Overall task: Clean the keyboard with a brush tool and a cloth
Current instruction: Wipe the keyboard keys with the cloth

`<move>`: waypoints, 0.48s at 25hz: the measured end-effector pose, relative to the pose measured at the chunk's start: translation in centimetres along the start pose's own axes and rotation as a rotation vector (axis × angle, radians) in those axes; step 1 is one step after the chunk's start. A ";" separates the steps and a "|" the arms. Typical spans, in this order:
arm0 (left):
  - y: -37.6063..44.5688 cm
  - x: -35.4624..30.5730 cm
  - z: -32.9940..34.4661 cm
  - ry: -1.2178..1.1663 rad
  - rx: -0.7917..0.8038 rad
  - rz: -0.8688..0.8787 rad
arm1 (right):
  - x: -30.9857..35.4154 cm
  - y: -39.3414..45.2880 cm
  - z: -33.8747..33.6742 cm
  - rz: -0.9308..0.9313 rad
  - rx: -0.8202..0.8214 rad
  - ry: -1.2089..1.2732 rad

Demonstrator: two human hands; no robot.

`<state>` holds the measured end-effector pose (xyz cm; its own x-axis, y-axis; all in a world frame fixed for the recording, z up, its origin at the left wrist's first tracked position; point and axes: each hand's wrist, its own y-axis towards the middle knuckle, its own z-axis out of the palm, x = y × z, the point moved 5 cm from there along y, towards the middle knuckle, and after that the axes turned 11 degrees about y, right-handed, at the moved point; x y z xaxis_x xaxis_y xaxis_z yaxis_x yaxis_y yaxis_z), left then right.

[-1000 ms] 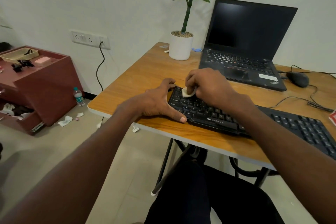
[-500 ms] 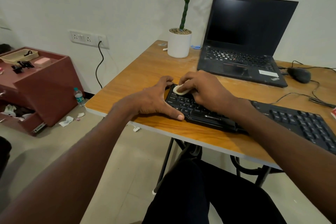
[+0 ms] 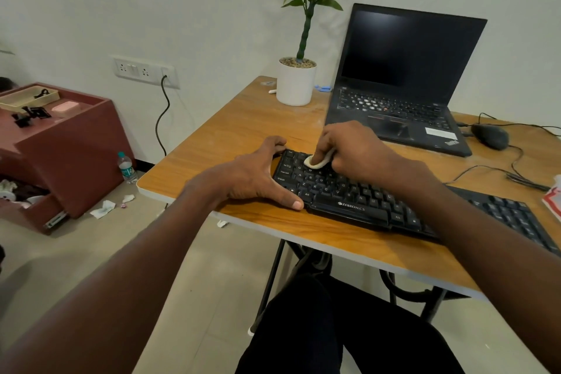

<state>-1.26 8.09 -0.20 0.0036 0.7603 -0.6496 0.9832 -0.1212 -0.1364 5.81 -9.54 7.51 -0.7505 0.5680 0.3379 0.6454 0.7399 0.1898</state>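
cloth (image 3: 317, 162) barely shifted on keyboard (image 3: 349, 191) | right hand (image 3: 355, 149) grip pinches cloth | left hand (image 3: 258, 179) spread, bracing keyboard

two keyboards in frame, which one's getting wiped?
The black external keyboard at the table's near edge. The right hand presses a white cloth onto its upper-left keys while the left hand braces its left end. The laptop behind is untouched.

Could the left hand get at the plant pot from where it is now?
Probably yes. The left hand only steadies the keyboard's end, and bare table lies between it and the pot.
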 end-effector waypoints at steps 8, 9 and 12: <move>-0.1 -0.1 0.0 0.014 -0.011 0.005 | 0.4 -0.9 1.1 -0.026 0.042 0.042; -0.1 -0.1 0.0 0.018 -0.011 0.003 | 0.2 -0.8 0.9 0.004 0.017 0.082; -0.1 -0.2 0.0 0.004 -0.005 -0.011 | 0.7 0.3 1.0 0.012 -0.167 0.117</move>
<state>-1.37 8.00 -0.08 -0.0071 0.7640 -0.6452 0.9841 -0.1093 -0.1402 5.32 -8.52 6.86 -0.7274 0.5230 0.4442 0.6759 0.6579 0.3322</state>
